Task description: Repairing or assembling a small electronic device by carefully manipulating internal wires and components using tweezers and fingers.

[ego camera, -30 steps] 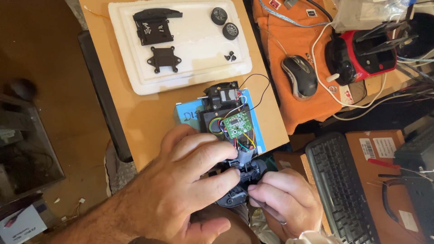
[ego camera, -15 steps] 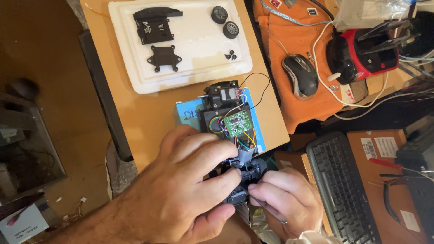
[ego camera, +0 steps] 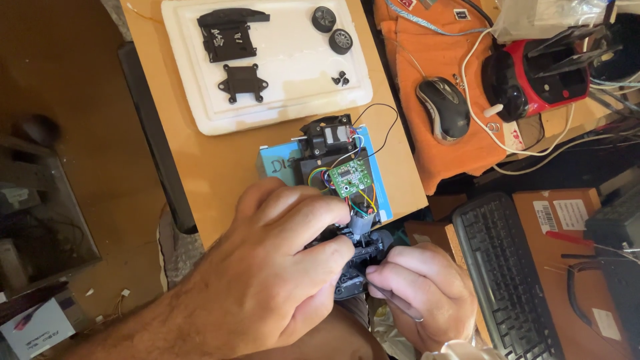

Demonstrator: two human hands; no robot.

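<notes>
I see my left hand and right hand with fingers closed around the small black chassis, at the near edge of the surface. Its green circuit board lies over a blue box.

Your left hand is gripping the near end of a black chassis, fingers curled over its top. Your right hand is pinching the same end from the right, fingertips touching the plastic. Just beyond your knuckles a green board with coloured wires is sitting on the chassis, which is lying over a blue card. Farther from your hands, a white tray is holding black parts and two wheels. To the right of your right hand a keyboard is lying; beyond it, a mouse is resting on orange cloth.
</notes>
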